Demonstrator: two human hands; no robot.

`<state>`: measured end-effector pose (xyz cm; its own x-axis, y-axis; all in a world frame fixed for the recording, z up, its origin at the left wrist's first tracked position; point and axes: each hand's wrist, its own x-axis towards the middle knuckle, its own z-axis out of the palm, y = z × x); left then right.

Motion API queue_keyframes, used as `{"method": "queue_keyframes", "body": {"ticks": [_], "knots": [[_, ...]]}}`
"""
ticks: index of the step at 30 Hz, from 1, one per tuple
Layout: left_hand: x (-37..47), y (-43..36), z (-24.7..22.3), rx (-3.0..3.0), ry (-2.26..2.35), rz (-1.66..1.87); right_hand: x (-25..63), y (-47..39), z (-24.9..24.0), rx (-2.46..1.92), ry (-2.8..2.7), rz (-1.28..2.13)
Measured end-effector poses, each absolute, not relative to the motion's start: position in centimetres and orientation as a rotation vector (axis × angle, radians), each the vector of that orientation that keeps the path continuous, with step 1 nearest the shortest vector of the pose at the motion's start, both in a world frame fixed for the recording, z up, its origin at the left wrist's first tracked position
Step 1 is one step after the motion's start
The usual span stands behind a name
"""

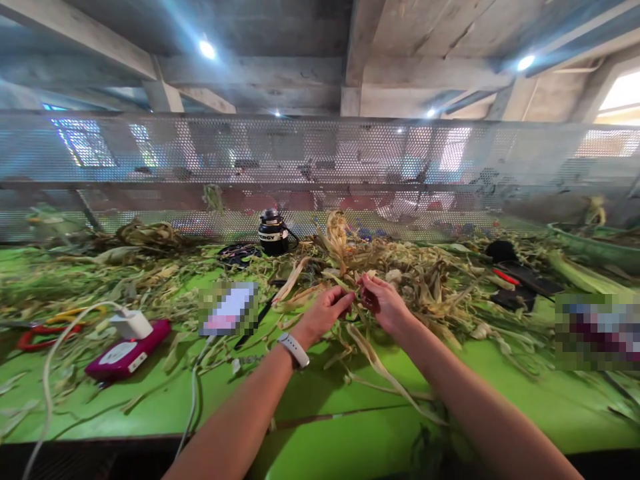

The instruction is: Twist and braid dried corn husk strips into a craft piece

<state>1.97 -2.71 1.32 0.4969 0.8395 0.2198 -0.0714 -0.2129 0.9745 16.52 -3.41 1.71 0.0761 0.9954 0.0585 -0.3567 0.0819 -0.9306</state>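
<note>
We have our left hand (327, 312) pinched closed, a long pale husk strip (374, 359) slanting from near both hands toward us and rightward, then, nearer it, our right hand (383, 303), also pinched (on what, we cannot tell for either).

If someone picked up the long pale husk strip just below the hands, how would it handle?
The husk strip would probably feel light, since it looks thin and dry. It would likely bend fairly easily, judging by its curve over the green table. Its papery look suggests it might tear if pulled hard.
</note>
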Motion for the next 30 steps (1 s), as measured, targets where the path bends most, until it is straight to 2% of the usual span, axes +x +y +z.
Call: {"method": "queue_keyframes", "body": {"ticks": [8, 14, 24, 26, 30], "knots": [[1.6, -3.3, 1.5, 1.401, 0.675, 0.972, 16.8, -3.9, 2.7, -0.948, -0.870, 1.388], [1.6, -2.9, 1.1, 1.500, 0.740, 0.917, 16.5, -4.0, 2.5, -0.937, -0.932, 1.288], [1.7, -3.4, 1.8, 1.340, 0.720, 0.990, 16.8, -3.7, 2.3, -0.981, -0.924, 1.254], [1.7, -3.2, 1.6, 1.321, 0.695, 1.017, 17.3, -3.4, 2.4, -1.050, -0.870, 1.164], [1.7, -2.7, 1.1, 1.387, 0.684, 0.971, 18.2, -3.0, 2.9, -1.106, -0.967, 0.602]]}}
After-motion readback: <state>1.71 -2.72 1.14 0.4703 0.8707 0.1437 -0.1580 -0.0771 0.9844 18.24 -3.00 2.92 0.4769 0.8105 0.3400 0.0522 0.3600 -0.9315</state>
